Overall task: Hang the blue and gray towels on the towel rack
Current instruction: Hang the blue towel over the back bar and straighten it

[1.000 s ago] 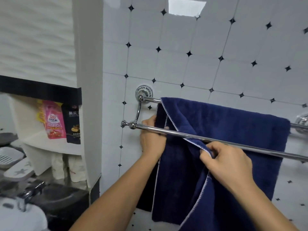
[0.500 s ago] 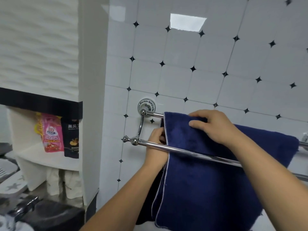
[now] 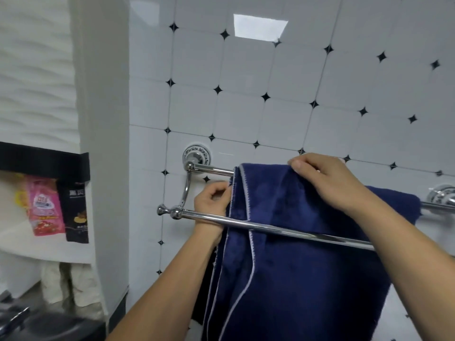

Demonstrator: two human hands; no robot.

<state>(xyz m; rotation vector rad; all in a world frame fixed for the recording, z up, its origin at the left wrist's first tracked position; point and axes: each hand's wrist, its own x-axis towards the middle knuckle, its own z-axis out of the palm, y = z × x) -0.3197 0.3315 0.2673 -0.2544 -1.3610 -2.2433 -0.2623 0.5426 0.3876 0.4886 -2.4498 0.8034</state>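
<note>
The blue towel (image 3: 307,267) hangs over the far bar of the shiny towel rack (image 3: 283,227), close to the white tiled wall (image 3: 246,107). It drops down behind the near bar, and its bottom is cut off by the edge of the picture. The left hand (image 3: 213,198) reaches up between the two bars and pinches the towel's left edge with its fingers. The near bar crosses in front of its wrist. The right hand (image 3: 325,178) rests on top of the towel at the far bar, with fingers curled over the fold, so that it holds the cloth there. The right arm hides part of the near bar and some of the towel. No gray towel shows here. On the left, a pink packet (image 3: 44,207) and a black packet (image 3: 76,212) hang in a nook. Their small print is too blurry to read. The dark things at the bottom left are blurry too.
</note>
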